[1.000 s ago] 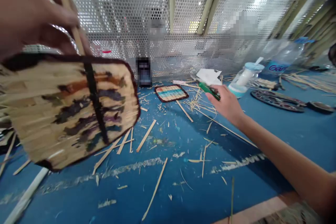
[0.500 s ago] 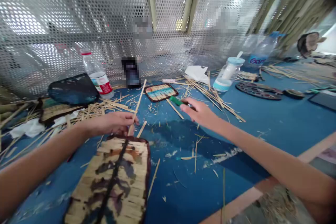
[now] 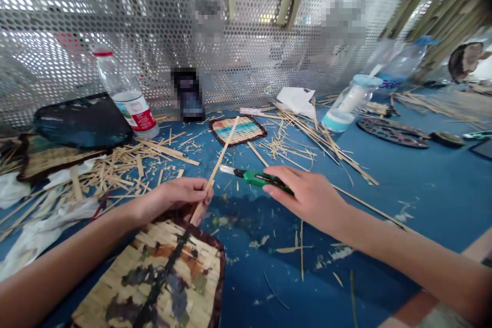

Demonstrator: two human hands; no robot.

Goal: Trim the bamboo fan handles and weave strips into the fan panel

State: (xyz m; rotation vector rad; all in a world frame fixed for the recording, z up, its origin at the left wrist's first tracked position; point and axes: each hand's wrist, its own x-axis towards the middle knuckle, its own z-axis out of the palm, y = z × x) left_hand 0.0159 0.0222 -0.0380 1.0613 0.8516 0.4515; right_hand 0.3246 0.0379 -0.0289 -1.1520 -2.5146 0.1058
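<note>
Sloping up from the bottom edge, a woven fan [image 3: 157, 277] with a dark brown border shows blotches of orange, purple and black paint on pale strips, and a black band runs along its middle. Just past its upper edge the left hand [image 3: 186, 196] grasps the pale stick [image 3: 223, 154] that reaches out from the fan in line with the band, thumb and fingers closed on it. The right hand [image 3: 303, 189] has its fingers wrapped around a green utility knife [image 3: 261, 178], whose blade [image 3: 227, 169] points left with its tip just beside the stick; whether the two touch, I cannot tell. Under both hands spreads a blue table [image 3: 384, 179], scuffed and dotted with thin slivers. At left, crumpled white tissue [image 3: 49, 236] lies nearer than a heap of cut strips [image 3: 119, 169]. In line with the stick's far end sits a smaller woven panel [image 3: 249, 129] with orange and turquoise bands. Beyond are a red-capped bottle [image 3: 130, 107] beside a dark rounded object [image 3: 82, 120], a white paper [image 3: 295, 100], a jar with a pale blue lid [image 3: 348, 105] and a dark palette [image 3: 392, 133]. Farthest back rises a perforated metal screen [image 3: 246, 72]
</note>
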